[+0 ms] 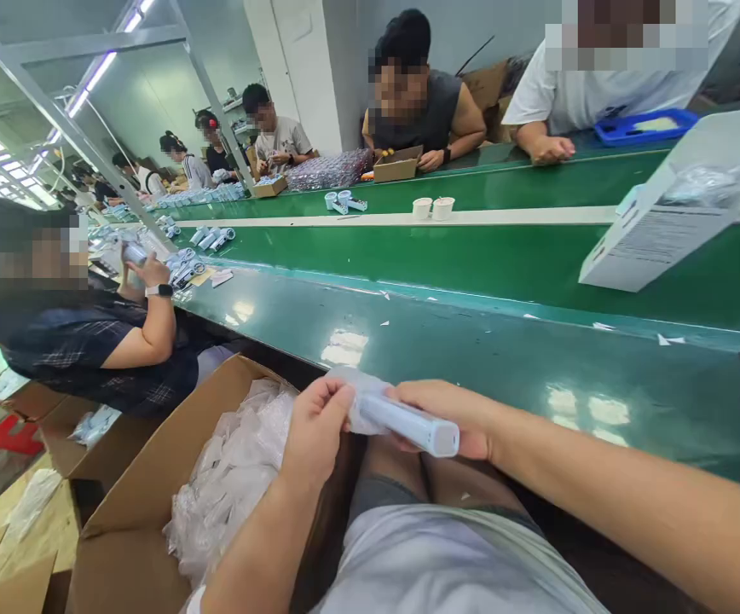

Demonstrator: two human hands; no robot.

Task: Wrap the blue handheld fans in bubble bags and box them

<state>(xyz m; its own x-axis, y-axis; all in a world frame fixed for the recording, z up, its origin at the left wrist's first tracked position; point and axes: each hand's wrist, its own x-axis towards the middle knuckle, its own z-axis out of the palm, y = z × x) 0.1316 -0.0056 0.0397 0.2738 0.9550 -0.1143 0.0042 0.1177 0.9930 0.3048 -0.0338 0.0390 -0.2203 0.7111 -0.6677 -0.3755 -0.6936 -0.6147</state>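
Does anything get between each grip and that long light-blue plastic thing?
Yes: a thin, cloudy-white plastic bag lies between the left grip and the far end of the long, light-blue plastic device, seeming to cover it. Nothing visible separates the right grip from the device.

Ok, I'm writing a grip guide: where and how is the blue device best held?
Likely mid-body on the device, from the right, where the right hand is: its long, straight sides suit wrapping fingers. The far end is covered by the bag, which the left hand pinches.
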